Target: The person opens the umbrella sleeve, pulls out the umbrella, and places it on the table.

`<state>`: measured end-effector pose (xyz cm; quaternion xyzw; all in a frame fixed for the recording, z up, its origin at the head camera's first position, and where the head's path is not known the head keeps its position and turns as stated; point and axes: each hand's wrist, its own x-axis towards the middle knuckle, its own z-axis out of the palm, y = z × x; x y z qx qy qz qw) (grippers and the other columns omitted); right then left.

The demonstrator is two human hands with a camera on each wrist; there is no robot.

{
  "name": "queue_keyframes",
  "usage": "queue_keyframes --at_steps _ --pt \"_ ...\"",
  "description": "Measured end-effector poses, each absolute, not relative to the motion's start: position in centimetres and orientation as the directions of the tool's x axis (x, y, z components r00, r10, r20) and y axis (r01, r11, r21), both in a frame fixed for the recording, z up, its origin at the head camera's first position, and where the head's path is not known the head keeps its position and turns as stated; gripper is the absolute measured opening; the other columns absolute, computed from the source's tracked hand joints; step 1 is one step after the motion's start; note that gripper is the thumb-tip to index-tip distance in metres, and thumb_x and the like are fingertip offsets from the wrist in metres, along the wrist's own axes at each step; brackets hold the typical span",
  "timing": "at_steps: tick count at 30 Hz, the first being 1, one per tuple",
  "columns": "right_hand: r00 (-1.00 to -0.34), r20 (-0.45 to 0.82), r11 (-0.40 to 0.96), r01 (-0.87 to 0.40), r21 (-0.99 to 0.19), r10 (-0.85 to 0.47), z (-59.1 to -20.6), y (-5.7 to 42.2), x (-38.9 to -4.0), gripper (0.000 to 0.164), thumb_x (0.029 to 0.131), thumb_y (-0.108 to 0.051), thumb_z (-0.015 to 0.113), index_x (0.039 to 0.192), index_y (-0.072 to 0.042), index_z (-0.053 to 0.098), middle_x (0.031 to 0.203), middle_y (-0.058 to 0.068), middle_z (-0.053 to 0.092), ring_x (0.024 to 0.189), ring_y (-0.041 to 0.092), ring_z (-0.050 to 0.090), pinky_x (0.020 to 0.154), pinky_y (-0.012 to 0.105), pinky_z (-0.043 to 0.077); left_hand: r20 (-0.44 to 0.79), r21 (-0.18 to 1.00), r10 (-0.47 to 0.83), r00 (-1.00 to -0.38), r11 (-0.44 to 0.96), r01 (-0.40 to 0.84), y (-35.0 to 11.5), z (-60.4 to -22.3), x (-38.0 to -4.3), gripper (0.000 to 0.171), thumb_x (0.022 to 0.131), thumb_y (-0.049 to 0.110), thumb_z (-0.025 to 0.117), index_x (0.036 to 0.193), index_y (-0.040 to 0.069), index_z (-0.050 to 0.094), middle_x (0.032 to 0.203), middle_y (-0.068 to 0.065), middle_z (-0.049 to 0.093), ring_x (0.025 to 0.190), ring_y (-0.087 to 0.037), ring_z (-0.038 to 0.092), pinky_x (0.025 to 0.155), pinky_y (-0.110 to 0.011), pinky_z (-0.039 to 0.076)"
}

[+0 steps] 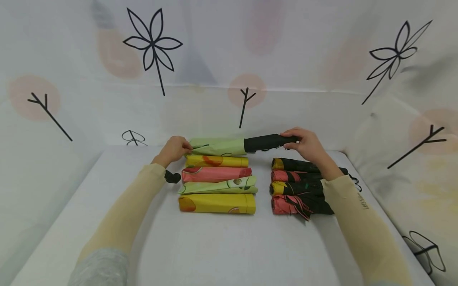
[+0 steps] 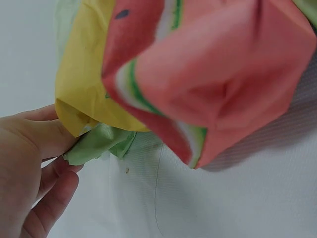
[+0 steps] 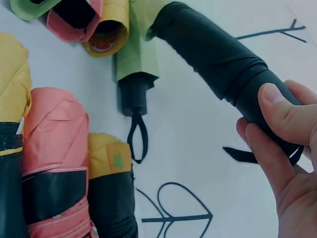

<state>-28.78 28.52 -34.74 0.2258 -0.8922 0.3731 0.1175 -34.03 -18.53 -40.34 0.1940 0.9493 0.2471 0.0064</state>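
My right hand grips the black handle end of a folded umbrella near the back of the table, thumb on top. The umbrella's far end runs into a green cloth cover. At that cover's left end, my left hand pinches green fabric between thumb and fingers. Below the held umbrella, the right wrist view shows another green-wrapped piece with a black handle and loop strap. Nearer me lie rolled covers: yellow, watermelon pink, green and yellow.
On the right, several folded umbrellas in black with yellow or pink ends lie in a column, partly under my right forearm. A white patterned cloth hangs behind the white table.
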Motion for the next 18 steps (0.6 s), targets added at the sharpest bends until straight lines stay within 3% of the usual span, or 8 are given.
queue_keyframes --at_steps 8,18 --pt "-0.899 0.337 0.611 -0.437 -0.66 -0.279 -34.6 29.7 -28.4 0.036 0.091 -0.002 0.072 0.126 -0.001 0.068 0.126 0.013 0.062 0.098 0.008 0.058 0.07 0.017 0.048 0.082 0.491 0.348 -0.934 0.801 0.341 -18.7 -40.4 -33.9 0.015 0.094 0.011 0.071 0.104 0.003 0.078 0.104 -0.013 0.069 0.096 -0.03 0.064 0.078 -0.041 0.053" --pt "-0.932 0.307 0.556 -0.362 -0.748 -0.194 -32.4 29.9 -26.2 0.034 0.093 0.004 0.066 0.126 0.008 0.064 0.124 0.021 0.059 0.081 0.012 0.059 0.065 0.022 0.047 0.078 0.515 0.324 -0.943 0.796 0.316 -18.8 -40.3 -33.9 0.016 0.094 0.011 0.071 0.106 0.003 0.077 0.106 -0.014 0.069 0.098 -0.03 0.065 0.078 -0.04 0.054"
